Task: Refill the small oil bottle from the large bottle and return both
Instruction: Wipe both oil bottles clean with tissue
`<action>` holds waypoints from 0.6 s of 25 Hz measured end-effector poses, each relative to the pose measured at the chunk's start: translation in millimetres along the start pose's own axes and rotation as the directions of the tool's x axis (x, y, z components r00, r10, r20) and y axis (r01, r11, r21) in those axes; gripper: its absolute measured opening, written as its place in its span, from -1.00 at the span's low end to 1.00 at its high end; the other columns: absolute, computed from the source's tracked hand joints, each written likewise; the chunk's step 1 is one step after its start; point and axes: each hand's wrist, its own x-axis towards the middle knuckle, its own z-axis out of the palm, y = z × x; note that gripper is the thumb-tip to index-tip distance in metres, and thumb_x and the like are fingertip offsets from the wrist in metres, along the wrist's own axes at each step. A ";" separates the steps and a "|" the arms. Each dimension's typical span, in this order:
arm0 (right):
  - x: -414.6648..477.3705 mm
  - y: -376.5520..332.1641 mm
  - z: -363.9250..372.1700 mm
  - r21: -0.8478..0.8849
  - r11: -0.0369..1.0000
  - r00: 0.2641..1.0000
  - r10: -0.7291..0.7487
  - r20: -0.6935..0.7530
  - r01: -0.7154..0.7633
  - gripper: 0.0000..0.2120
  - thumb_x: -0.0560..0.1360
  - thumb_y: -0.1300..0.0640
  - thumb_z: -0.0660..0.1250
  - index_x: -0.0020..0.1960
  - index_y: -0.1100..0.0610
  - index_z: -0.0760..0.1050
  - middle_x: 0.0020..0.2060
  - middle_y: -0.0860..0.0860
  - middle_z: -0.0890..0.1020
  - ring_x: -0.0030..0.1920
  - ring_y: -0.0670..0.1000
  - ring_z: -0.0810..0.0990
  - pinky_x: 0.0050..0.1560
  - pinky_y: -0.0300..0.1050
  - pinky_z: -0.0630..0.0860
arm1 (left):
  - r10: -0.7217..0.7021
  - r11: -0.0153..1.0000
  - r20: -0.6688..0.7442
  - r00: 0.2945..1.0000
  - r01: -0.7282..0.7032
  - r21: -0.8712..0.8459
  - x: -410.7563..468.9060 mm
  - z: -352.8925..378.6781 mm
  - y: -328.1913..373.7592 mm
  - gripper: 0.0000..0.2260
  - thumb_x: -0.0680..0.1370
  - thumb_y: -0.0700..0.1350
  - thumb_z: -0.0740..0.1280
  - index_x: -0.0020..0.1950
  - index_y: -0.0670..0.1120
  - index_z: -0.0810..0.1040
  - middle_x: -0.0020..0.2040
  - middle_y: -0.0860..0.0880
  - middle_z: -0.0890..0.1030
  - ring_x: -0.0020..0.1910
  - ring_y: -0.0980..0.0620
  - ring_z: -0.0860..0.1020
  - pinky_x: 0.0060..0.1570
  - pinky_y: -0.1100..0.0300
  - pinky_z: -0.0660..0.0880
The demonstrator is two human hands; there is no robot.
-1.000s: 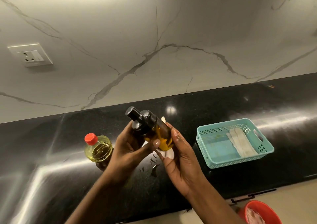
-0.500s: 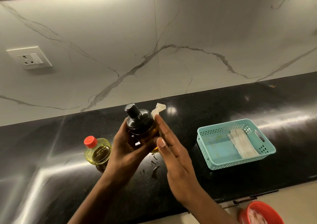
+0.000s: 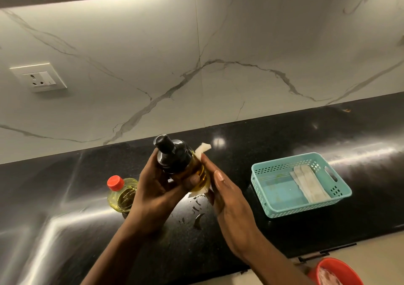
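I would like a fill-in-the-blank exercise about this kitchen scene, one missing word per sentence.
1. The large bottle standing on the countertop has a ____ cap.
2. The left hand grips the small bottle, whose pump top is ____.
3. The right hand presses a white tissue against the small ____.
4. The teal basket stands to the ____ of both hands.
Missing words: red; black; bottle; right.

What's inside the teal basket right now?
The teal basket holds folded whitish strips lying along its right side; the rest of its floor shows bare. Anything beneath the strips is covered.
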 end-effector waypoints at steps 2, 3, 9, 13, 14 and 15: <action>-1.9 2.0 4.9 0.294 0.955 0.994 0.076 -0.074 -0.051 -0.55 0.66 -0.18 0.24 0.50 -0.09 0.54 0.45 -0.10 0.60 0.52 -0.06 0.49 0.63 0.16 0.26 | -0.010 1.000 0.029 1.000 0.011 -0.026 0.7 1.8 -1.1 -0.41 0.48 -0.36 0.51 0.49 -0.19 0.45 0.32 -0.25 0.63 0.36 -0.27 0.64 0.29 -0.06 0.64; 0.7 1.4 4.5 0.469 0.879 0.988 0.133 -0.072 -0.084 -0.56 0.66 -0.10 0.26 0.46 0.04 0.57 0.41 0.02 0.64 0.49 0.03 0.54 0.62 0.16 0.29 | -0.017 0.999 0.050 0.999 0.019 -0.034 0.5 3.1 -1.5 -0.40 0.48 -0.36 0.51 0.50 -0.18 0.45 0.32 -0.24 0.64 0.37 -0.26 0.64 0.30 -0.07 0.63; 8.2 8.7 -3.6 0.715 0.614 0.929 0.344 0.138 -0.334 -0.42 0.71 -0.13 0.24 0.56 0.25 0.44 0.57 0.32 0.40 0.64 0.26 0.28 0.70 0.16 0.11 | -0.027 0.998 0.080 0.996 0.023 0.057 1.3 0.1 -7.8 -0.34 0.50 -0.38 0.51 0.57 -0.20 0.38 0.38 -0.18 0.62 0.43 -0.22 0.60 0.36 -0.13 0.60; -5.0 19.8 -12.3 0.696 0.596 0.901 0.394 0.180 -0.399 -0.35 0.70 -0.18 0.24 0.51 0.34 0.47 0.55 0.36 0.41 0.64 0.30 0.26 0.69 0.22 0.09 | -0.017 0.995 0.085 0.996 0.009 0.097 6.7 -7.2 -7.7 -0.37 0.51 -0.27 0.55 0.53 -0.18 0.41 0.36 -0.20 0.61 0.40 -0.23 0.61 0.34 -0.17 0.61; -4.0 18.7 -17.8 0.706 0.594 0.905 0.392 0.164 -0.385 -0.35 0.71 -0.18 0.22 0.52 0.35 0.45 0.55 0.37 0.40 0.64 0.31 0.26 0.70 0.22 0.07 | -0.016 0.997 0.081 0.997 0.009 0.083 6.0 -6.4 -8.0 -0.38 0.50 -0.25 0.55 0.52 -0.17 0.42 0.35 -0.22 0.62 0.39 -0.24 0.62 0.33 -0.18 0.61; -0.5 19.6 -22.9 0.729 0.575 0.909 0.384 0.160 -0.371 -0.35 0.71 -0.17 0.20 0.53 0.36 0.44 0.56 0.36 0.39 0.64 0.30 0.26 0.70 0.21 0.08 | -0.024 0.998 0.080 0.996 0.019 0.062 4.2 -5.0 -9.3 -0.38 0.50 -0.26 0.55 0.52 -0.17 0.42 0.36 -0.23 0.61 0.39 -0.25 0.61 0.34 -0.20 0.60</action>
